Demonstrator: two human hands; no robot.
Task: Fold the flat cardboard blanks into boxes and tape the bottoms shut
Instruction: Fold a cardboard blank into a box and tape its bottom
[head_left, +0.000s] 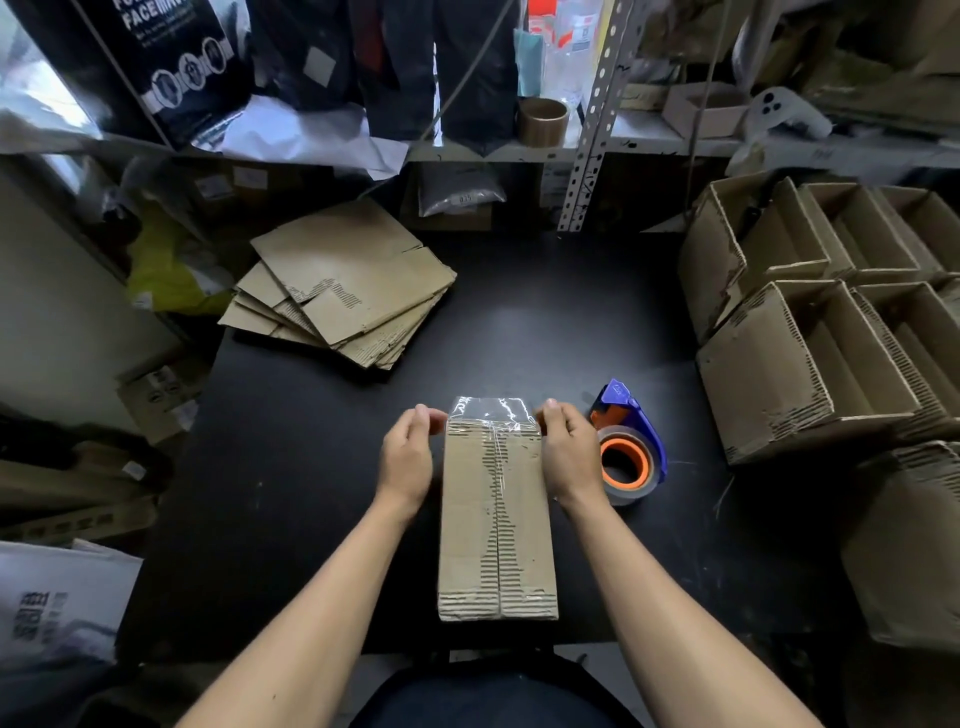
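Both hands flank the box (496, 514) at its far end, left hand (408, 457) and right hand (569, 452) equally near, fingers pinching the loose tape (488, 410) there; its long axis runs straight away from the person, mid-table (519, 322).

Both hands' fingertips curl over the far end of the box (496, 519), so can't see them. The right hand (569, 457) covers part of the tape dispenser (628, 447) just beside the box. Far-right finished boxes (810, 322) run off frame.
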